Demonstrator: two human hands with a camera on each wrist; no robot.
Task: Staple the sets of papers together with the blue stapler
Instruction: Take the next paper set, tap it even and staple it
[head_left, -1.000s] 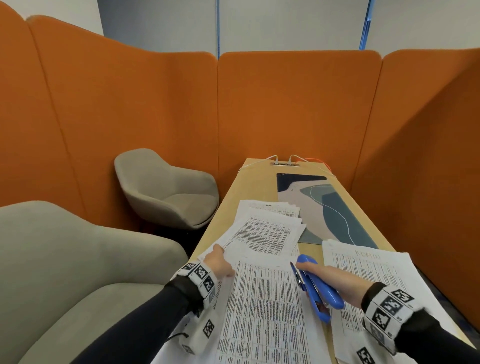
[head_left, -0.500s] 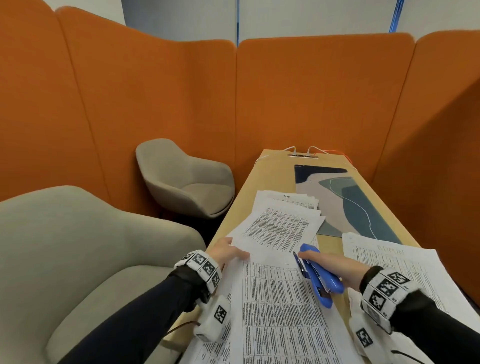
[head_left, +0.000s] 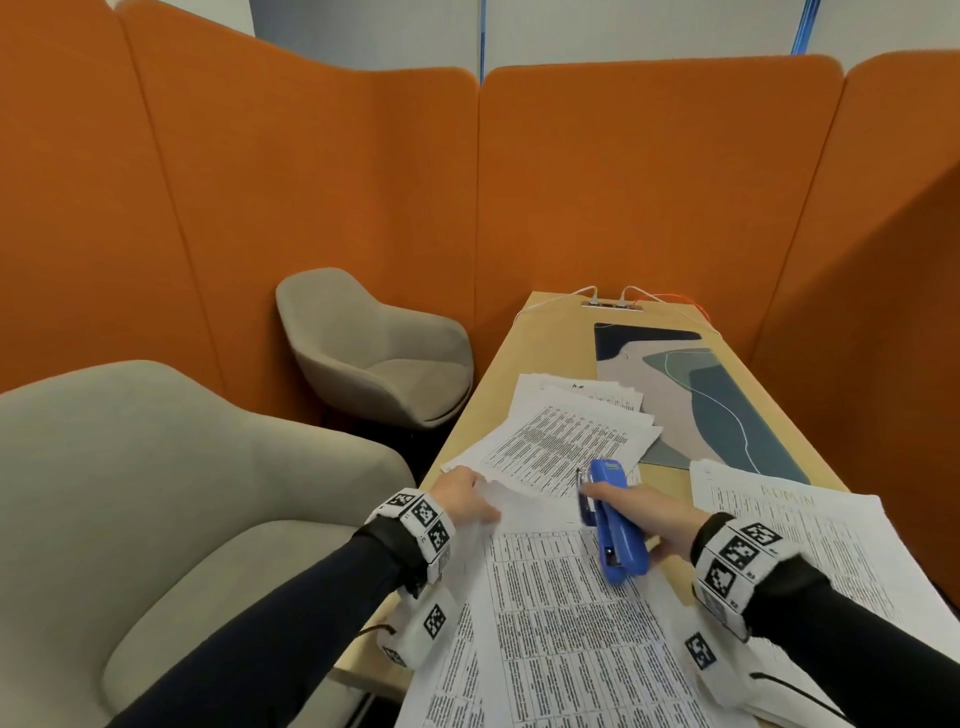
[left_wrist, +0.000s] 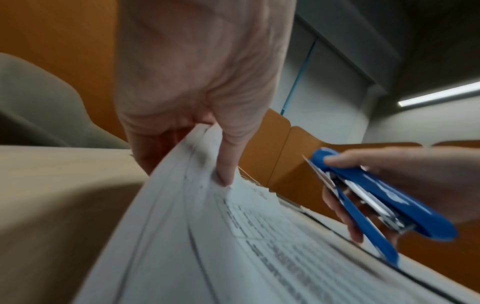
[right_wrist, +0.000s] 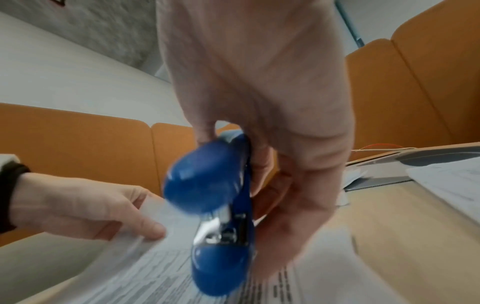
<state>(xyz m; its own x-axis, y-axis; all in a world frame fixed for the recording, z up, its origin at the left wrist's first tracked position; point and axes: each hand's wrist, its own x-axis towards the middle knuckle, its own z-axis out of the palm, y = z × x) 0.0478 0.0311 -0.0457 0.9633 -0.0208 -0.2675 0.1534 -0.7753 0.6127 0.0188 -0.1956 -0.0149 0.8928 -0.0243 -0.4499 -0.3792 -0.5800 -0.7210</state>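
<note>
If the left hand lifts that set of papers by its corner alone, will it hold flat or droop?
Likely droop: the set of papers already bows where the left hand pinches its corner. Its loose sheets, edges fanned apart in the left wrist view, may slide out of line. Probably light; the blue stapler has not bound them yet.

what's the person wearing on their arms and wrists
Both arms are in dark long sleeves. The left hand and right hand are bare. Each wrist carries a white band printed with black-and-white square markers, over a black cuff, with a white marker-tagged camera unit under it trailing a thin dark cable.
</note>
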